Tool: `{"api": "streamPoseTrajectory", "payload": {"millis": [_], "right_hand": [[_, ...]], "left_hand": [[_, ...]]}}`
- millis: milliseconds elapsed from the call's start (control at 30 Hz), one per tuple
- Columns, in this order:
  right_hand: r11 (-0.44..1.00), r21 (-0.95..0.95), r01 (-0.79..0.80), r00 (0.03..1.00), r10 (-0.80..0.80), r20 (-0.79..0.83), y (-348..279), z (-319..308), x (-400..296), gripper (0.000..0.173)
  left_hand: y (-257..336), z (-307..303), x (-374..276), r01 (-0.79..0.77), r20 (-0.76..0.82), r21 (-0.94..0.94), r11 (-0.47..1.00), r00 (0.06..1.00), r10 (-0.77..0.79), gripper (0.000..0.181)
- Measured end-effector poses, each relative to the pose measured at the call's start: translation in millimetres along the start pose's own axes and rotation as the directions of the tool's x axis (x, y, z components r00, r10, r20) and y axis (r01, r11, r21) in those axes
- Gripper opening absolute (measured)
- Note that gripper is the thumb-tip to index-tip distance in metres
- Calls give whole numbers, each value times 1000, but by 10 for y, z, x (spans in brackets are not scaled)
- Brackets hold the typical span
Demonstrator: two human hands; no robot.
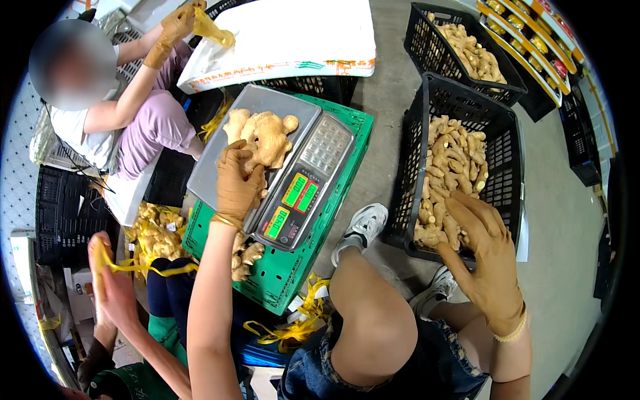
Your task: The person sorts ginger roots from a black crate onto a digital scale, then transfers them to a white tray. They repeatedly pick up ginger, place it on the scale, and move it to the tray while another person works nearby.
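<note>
My left hand point(237, 182), in a tan glove, is on the grey pan of a digital weighing scale point(305, 165). Its fingers curl onto a large ginger root point(270, 137) lying there; part of the ginger is hidden under the hand. The scale stands on an upturned green plastic crate point(287, 280), with its displays lit. To the right, my gloved right hand point(482, 255) hovers with spread fingers over the near end of a black plastic crate point(467, 100). Loose ginger roots point(452, 160) lie inside that crate, and the hand holds nothing visible.
Another black crate of ginger point(470, 52) stands beyond. A white foam box point(300, 35) is behind the scale. One co-worker's gloved hands point(180, 22) hold yellow netting; another co-worker's hands point(112, 285) hold a yellow strip. Netted ginger point(157, 235) and yellow netting point(295, 327) lie low at left.
</note>
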State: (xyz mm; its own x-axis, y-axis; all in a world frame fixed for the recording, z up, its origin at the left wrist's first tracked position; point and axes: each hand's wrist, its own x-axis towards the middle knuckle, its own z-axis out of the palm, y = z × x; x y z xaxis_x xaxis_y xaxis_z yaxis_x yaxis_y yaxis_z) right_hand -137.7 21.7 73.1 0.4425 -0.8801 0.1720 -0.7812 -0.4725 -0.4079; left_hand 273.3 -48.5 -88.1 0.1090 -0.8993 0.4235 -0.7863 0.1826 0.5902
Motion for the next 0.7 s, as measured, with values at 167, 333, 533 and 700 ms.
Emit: {"api": "streamPoseTrajectory", "payload": {"millis": [167, 333, 533, 700], "right_hand": [[998, 19, -55, 995, 53, 81, 39, 101, -26, 53], [995, 2, -97, 983, 96, 159, 103, 196, 2, 54], [996, 5, -85, 975, 82, 205, 68, 242, 24, 55], [995, 5, -97, 971, 93, 219, 32, 253, 42, 54]], "left_hand": [[371, -406, 3, -13, -47, 87, 996, 999, 17, 29], [389, -591, -32, 156, -67, -43, 987, 985, -158, 31], [386, -644, -124, 270, 10, -175, 947, 962, -273, 33], [373, -647, -156, 274, 28, -177, 945, 962, -273, 29]]}}
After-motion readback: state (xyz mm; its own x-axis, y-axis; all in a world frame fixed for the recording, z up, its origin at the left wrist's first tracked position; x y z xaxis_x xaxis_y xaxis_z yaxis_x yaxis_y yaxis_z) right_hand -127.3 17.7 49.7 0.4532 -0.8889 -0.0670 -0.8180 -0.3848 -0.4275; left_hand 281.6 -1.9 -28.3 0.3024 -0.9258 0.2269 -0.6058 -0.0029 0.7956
